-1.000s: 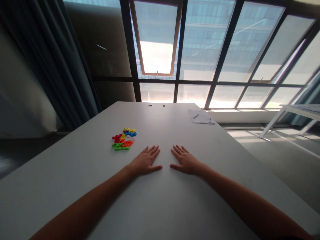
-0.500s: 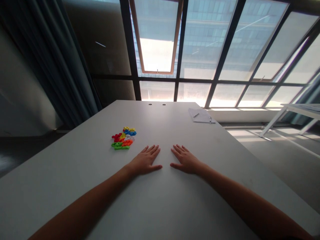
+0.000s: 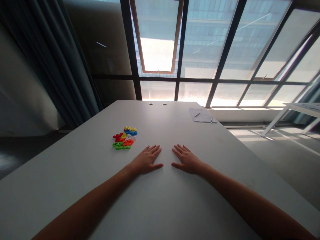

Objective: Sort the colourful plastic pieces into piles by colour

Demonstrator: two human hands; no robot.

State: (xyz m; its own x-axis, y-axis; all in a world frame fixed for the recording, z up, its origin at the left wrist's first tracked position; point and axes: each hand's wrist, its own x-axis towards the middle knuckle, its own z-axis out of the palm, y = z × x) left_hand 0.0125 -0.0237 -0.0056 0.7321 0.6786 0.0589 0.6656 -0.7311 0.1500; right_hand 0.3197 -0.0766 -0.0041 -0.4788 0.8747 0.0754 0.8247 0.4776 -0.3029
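A person's bare left hand and bare right hand rest palm down on a smooth white surface, each grip wide with fingers spread, thumbs pointing toward each other across a narrow gap. A cluster of small red, yellow, blue, white, orange and green plastic-looking pieces lies near the left hand, beyond it and to its left, apart from the fingertips. At the far right, a white paper sheet bears a slim pen-like object, before tall dark-framed windows.
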